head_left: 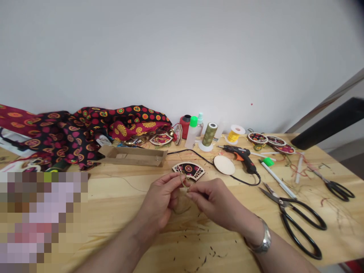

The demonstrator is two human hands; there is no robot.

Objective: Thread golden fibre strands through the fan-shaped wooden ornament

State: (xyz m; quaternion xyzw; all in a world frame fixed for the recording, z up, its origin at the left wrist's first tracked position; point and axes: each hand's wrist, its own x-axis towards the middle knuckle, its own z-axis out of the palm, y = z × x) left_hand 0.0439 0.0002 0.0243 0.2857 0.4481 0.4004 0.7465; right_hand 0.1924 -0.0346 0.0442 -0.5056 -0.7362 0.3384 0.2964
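Both hands meet over the middle of the table, pinching a thin olive-green cord [182, 178]. My left hand [162, 195] is closed on the cord near a small loop. With thumb and forefinger together, my right hand [212, 195] grips the cord just to the right. Part of the cord hangs in a curve beneath the fingers. Just beyond them lies a fan-shaped wooden ornament [193, 168] with dark patterned fabric in its centre; the cord's loop overlaps its lower edge. Whether the cord is tied to the ornament, I cannot tell.
Large black-handled scissors [287, 212] lie at right, beyond them a glue gun [241, 155] and a round wooden disc [224, 165]. An olive thread spool [209, 134], a green-capped bottle [192, 132] and a cardboard box [133, 156] stand behind. Patterned fabric [71, 132] is heaped at left.
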